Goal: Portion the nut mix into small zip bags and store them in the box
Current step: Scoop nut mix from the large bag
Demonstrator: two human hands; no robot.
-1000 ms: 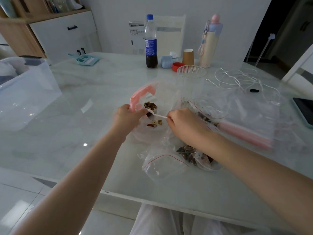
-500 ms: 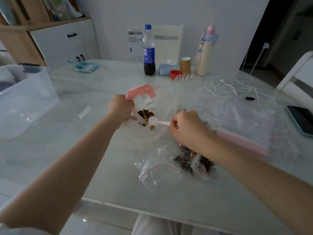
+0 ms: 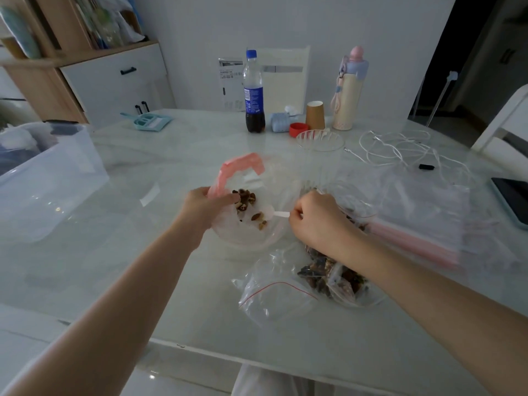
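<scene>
My left hand (image 3: 206,205) grips the pink zip edge of a large clear bag (image 3: 245,235) lying on the table, holding its mouth open. A few nuts (image 3: 246,199) lie inside it. My right hand (image 3: 317,220) pinches the handle of a small white scoop (image 3: 275,214) whose bowl points into that bag. In front of my right wrist lie small red-lined zip bags with nut mix (image 3: 333,277), and an empty small zip bag (image 3: 275,300) beside them. The clear storage box (image 3: 54,178) stands at the table's left edge.
At the back stand a cola bottle (image 3: 253,94), a paper cup (image 3: 315,115), a red cap (image 3: 298,129), a pastel flask (image 3: 349,90) and a glass bowl (image 3: 320,140). White cables (image 3: 400,147), a stack of clear bags (image 3: 423,212) and a dark tablet (image 3: 511,198) lie to the right.
The scoop has drawn back from the nuts toward the bag's mouth. My left hand has lifted the pink zip edge a little. The view has shifted downward.
</scene>
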